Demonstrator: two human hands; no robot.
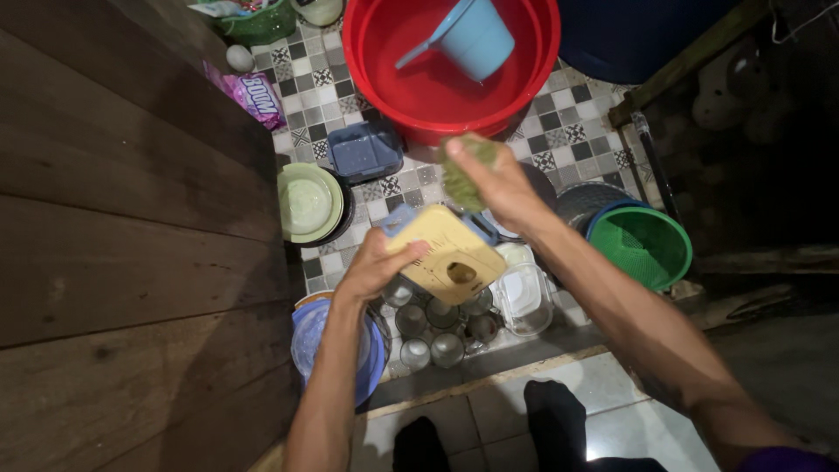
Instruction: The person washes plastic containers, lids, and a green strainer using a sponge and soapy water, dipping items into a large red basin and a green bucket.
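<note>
Two hands busy: the left hand [377, 262] grips the near-left edge of a pale yellow rectangular plastic lid [448, 253] with a hole in its face, thumb on top, fingers hidden underneath; the right hand [498, 188] is closed round a green scouring pad [463, 175], raised just clear of the lid's far edge.

Lid position: tilted, held in the air above a cluster of clear drinking glasses [437, 323] standing on the patterned tile floor [559, 131].

Grip advice, as I judge it: keeping the left thumb pressed flat would stop the wet lid slipping; the blue rim part [395, 218] showing behind it looks a firmer place to brace.

Scrubbing advice: working the pad around the hole and along the edges seems wise, since grime would likely gather there.

Hazard: glasses sit directly below, so a dropped lid could knock them; holding it over the clear plastic box [524, 297] to the right would be safer.

Rinse water: the big red plastic basin [437, 96] with a light blue dipper [472, 35] lies just beyond, within reach.

Nearby: pale green plate [306, 203] to the left, green basket [642, 245] to the right.
</note>
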